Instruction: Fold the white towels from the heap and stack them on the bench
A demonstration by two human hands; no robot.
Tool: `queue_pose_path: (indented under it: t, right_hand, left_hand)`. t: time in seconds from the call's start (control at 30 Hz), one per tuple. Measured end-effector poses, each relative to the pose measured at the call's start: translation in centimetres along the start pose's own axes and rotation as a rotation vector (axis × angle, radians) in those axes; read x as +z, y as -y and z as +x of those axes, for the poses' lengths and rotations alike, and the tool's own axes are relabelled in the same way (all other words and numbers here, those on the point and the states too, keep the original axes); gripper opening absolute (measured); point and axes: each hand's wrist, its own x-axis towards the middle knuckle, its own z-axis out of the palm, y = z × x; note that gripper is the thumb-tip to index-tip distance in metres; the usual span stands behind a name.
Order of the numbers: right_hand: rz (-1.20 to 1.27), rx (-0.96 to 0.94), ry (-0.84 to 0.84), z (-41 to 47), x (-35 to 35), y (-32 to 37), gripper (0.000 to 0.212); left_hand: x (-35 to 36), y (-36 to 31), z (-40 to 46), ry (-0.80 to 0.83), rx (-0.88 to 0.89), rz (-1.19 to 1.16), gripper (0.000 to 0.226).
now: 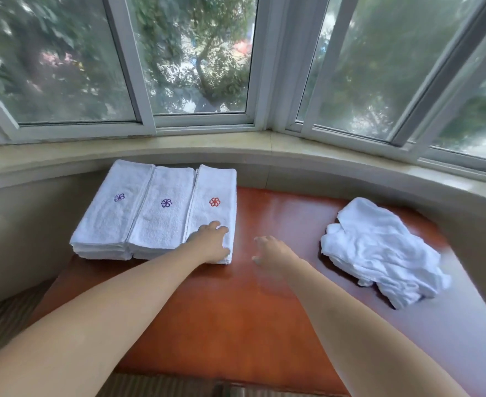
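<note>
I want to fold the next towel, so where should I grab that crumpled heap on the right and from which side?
Take the heap by the loose flap sticking up at its far left, about. It stands clear of the bench, so fingers can likely pinch it. Come in from the left with the right hand, which hovers open nearest it.

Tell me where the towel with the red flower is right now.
In the head view, the red-flower towel tops the rightmost of three folded stacks at the bench's far left, with the left hand resting on its near end.
</note>
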Motion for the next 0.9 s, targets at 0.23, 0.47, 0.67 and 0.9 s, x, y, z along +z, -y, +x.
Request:
queue_pose_path:
  t: [0.23, 0.47, 0.67, 0.9]
  right_hand:
    - [0.026, 0.145, -0.015, -6.4, 1.0, -2.7, 0.063]
    - [0.032, 0.256, -0.007, -11.8, 1.8, -7.2, 0.063]
    - [0.060, 0.319, -0.035, -14.4, 0.3, -11.8, 0.061]
    - [0.133, 0.347, -0.014, -14.0, -0.6, -20.4, 0.059]
  left_hand:
    - [2.6, -5.7, -2.6, -0.005, 0.151, -0.112, 0.067]
    - [5.2, -11.1, -3.6, 0.064, 0.228, -0.136, 0.068]
    - [4.8, -16.4, -2.4, 0.058, 0.302, -0.120, 0.067]
    - [6.4, -24.4, 2.4, 0.096, 0.322, -0.100, 0.062]
